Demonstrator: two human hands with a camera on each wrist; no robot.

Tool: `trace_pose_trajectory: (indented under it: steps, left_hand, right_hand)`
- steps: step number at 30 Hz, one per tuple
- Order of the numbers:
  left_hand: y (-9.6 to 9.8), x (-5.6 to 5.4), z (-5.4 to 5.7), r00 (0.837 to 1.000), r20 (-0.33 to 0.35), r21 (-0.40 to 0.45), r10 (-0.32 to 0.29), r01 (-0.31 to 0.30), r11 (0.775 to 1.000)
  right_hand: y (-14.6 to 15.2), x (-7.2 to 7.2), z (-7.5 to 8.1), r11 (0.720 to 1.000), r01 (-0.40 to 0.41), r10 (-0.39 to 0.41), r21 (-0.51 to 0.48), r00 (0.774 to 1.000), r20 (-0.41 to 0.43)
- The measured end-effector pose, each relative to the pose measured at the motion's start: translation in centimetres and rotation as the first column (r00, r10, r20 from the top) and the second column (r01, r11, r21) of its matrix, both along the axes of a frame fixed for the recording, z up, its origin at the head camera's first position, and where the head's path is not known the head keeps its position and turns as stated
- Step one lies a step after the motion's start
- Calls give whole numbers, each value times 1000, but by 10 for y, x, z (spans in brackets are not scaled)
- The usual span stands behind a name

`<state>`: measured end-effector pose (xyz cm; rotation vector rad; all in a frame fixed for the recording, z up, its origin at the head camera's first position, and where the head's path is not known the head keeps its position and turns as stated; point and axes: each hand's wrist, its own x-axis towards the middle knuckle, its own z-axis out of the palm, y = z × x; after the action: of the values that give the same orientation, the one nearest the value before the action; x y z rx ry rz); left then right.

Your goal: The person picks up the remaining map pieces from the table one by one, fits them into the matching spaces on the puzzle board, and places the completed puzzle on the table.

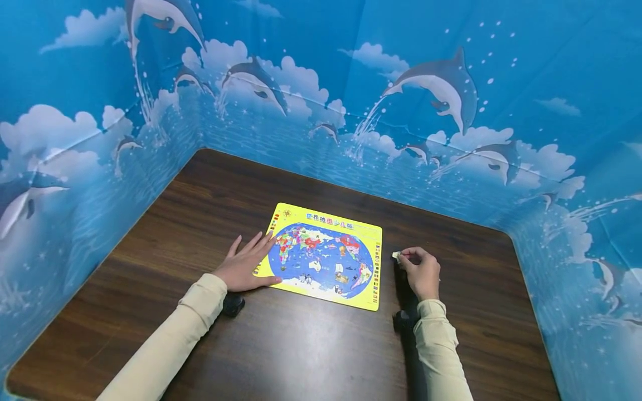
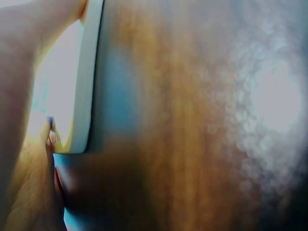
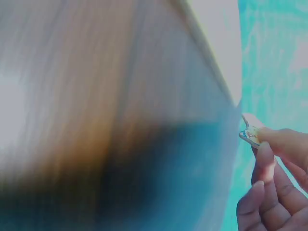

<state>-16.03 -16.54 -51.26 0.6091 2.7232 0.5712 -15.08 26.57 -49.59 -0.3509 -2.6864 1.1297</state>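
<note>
A yellow-bordered world map puzzle board (image 1: 326, 284) lies flat on the table, its blue oval map printed with coloured continents, animals and ships. My left hand (image 1: 248, 264) rests on the board's left edge, fingers spread and straight, the thumb along the lower edge. In the left wrist view, the board's pale side (image 2: 85, 96) shows beside that hand. Off the board's right edge, my right hand (image 1: 422, 273) pinches a small puzzle piece (image 3: 251, 134) between thumb and forefinger. The piece is pale and flat, with a notched outline and a little print; the fingertips cover part of it.
The dark brown wooden table (image 1: 301, 356) has rounded corners. Blue curtains (image 1: 311, 150) printed with dolphins and clouds stand along its back and sides. A black device (image 1: 233, 305) sits under the left wrist and another black device (image 1: 403, 321) beside the right.
</note>
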Motion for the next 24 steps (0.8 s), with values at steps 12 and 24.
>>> trace_pose_trajectory:
  steps: [12, 24]
  left_hand:
    - [0, 2, 3, 1000, -28, 10, 5, -5, 1000]
    - [2, 4, 4, 1000, -13, 1, 16, -16, 1000]
  right_hand:
    - [-118, -12, 15, 927, -357, 362, -115, 932, 25]
    - [-148, -8, 1, 884, -461, 466, -78, 881, 82]
